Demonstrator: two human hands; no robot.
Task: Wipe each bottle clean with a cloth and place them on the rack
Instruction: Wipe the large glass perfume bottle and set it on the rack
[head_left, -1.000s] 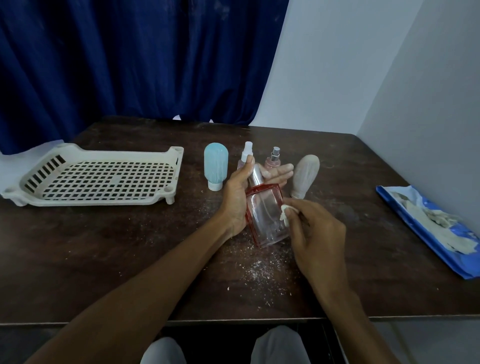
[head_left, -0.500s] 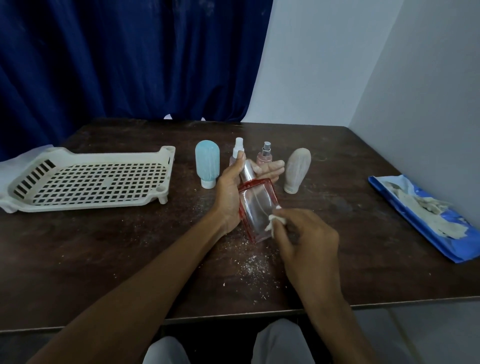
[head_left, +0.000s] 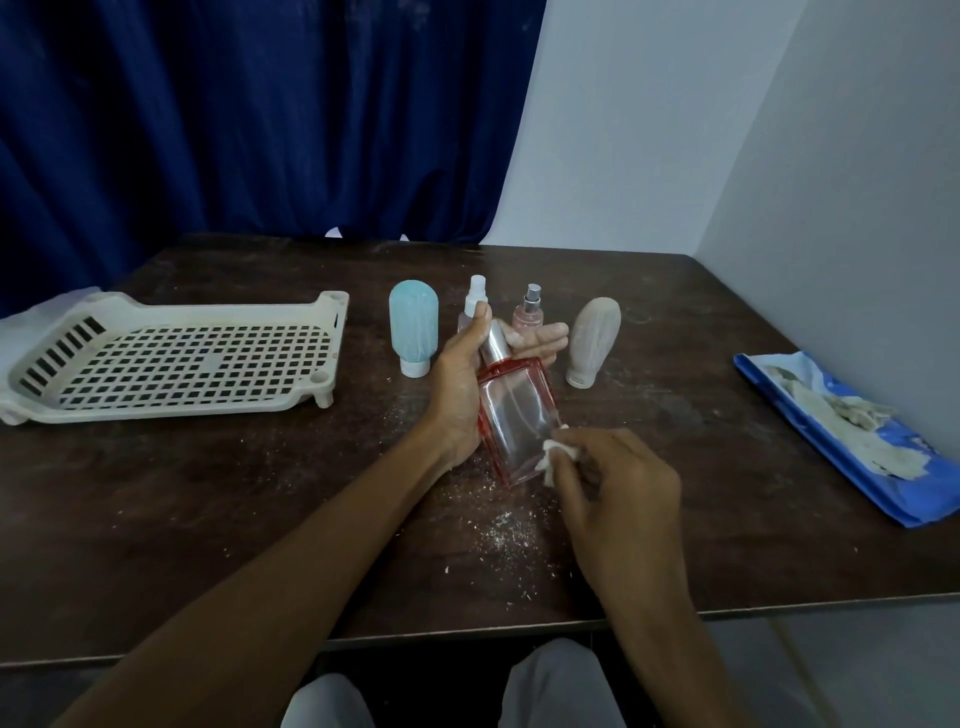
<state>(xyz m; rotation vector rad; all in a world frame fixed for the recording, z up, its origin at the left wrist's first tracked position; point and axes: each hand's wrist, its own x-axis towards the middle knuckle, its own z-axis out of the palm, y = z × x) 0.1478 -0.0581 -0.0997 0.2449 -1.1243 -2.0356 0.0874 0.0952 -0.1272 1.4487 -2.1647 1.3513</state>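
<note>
- Dark wood table (head_left: 208, 493) carries everything; pale crumbs dust its middle under my hands.
- Cream plastic rack (head_left: 208, 312) sits far left, well apart from the bottles, with no bottle on it yet.
- Blue packet (head_left: 779, 395) lies at the right edge, smeared beige.
- My left hand (head_left: 462, 389) is wrapped round the red-edged glass bottle (head_left: 514, 421), thumb along its silver neck, holding it tilted over the table's middle.
- My right hand (head_left: 623, 483) is closed in a pinch on the cloth.
- Blue tube bottle (head_left: 413, 327) and beige tube bottle (head_left: 595, 340) stand on their caps behind, with two small spray bottles (head_left: 477, 296) between them, all waiting.
- White cloth wad (head_left: 558, 454) presses on the glass bottle's lower right corner. I judge this as wiping the first bottle; next I should turn it to reach the other faces, then carry it left to the rack.
</note>
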